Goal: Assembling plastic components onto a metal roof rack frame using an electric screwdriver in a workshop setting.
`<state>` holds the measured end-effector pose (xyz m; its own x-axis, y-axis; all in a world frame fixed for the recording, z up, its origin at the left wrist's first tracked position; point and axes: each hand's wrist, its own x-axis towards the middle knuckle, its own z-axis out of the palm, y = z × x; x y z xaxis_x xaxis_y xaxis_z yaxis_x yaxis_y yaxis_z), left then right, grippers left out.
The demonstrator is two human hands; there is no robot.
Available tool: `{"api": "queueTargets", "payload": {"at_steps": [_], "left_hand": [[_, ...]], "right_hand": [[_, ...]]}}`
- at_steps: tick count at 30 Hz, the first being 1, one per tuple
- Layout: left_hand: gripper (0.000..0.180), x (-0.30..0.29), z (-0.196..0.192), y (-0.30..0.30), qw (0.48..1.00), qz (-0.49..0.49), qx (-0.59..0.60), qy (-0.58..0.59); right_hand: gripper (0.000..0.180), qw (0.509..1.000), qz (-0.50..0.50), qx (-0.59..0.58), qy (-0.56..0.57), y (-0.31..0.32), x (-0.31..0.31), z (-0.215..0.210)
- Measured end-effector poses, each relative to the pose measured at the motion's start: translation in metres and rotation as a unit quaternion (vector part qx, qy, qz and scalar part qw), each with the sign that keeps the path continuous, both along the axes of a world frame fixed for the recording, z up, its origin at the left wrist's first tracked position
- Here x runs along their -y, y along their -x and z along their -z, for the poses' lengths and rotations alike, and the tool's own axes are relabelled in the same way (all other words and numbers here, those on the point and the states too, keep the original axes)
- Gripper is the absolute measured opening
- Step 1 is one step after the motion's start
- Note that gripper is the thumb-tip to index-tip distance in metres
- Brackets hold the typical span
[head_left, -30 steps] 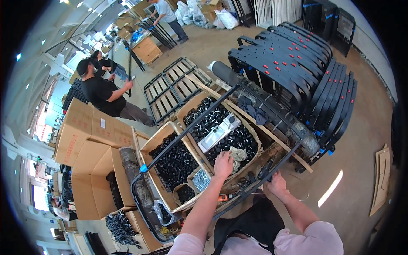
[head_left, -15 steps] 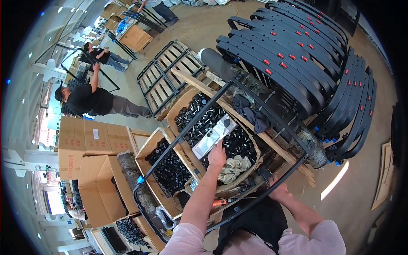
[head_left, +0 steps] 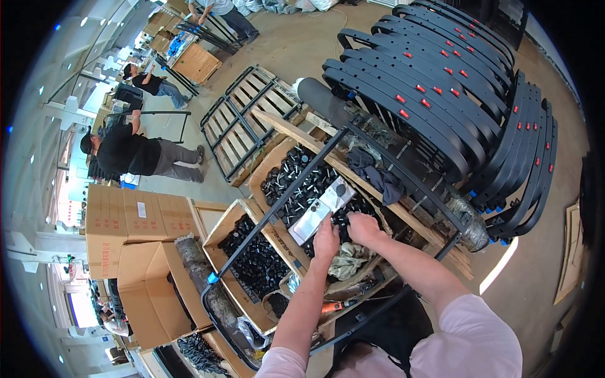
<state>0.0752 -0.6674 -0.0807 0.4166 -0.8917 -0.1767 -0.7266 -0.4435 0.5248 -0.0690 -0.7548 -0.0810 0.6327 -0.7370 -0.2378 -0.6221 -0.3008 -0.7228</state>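
Both forearms are coming up from the six o'clock edge, in pale pink sleeves. The left hand (head_left: pixel 326 238) is reaching into a cardboard box (head_left: pixel 272 165) of small black parts (head_left: pixel 296 183), its fingers curled at the near end of a flat silvery packet (head_left: pixel 320 210) lying on top of those parts; I cannot tell whether the fingers are actually pinching it. The right hand (head_left: pixel 364 228) is sitting just at three o'clock of the left one, fingers bent down into the same black parts, and what it is clamping, if anything, is hidden. A crumpled greyish rag (head_left: pixel 348 259) is lying directly below both hands. A black tubular frame (head_left: pixel 283 198) is slanting across the boxes, with a blue cap (head_left: pixel 213 278) at its lower corner. At nine o'clock of the hands a second box (head_left: pixel 222 227) is holding more black pieces. Further toward nine o'clock, closed cartons (head_left: pixel 135 217) are standing stacked. Toward one o'clock, curved black bars with red tabs (head_left: pixel 435 75) are lying in rows. Toward eleven o'clock a wooden pallet (head_left: pixel 249 120) is resting on the floor, and beyond it a person in black (head_left: pixel 135 154) is bending over.
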Motion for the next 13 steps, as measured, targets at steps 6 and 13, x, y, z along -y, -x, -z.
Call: {"api": "queueTargets", "payload": {"at_steps": [6,13], "left_hand": [[0.04,0.015,0.016,0.004,0.988,0.067,0.095,-0.105],[0.029,0.017,0.022,-0.011,0.952,0.157,0.231,-0.123]], "right_hand": [[0.038,0.999,0.023,-0.046,0.004,-0.005,0.004,0.039],[0.057,0.991,0.013,-0.059,-0.122,0.013,0.004,-0.004]]}}
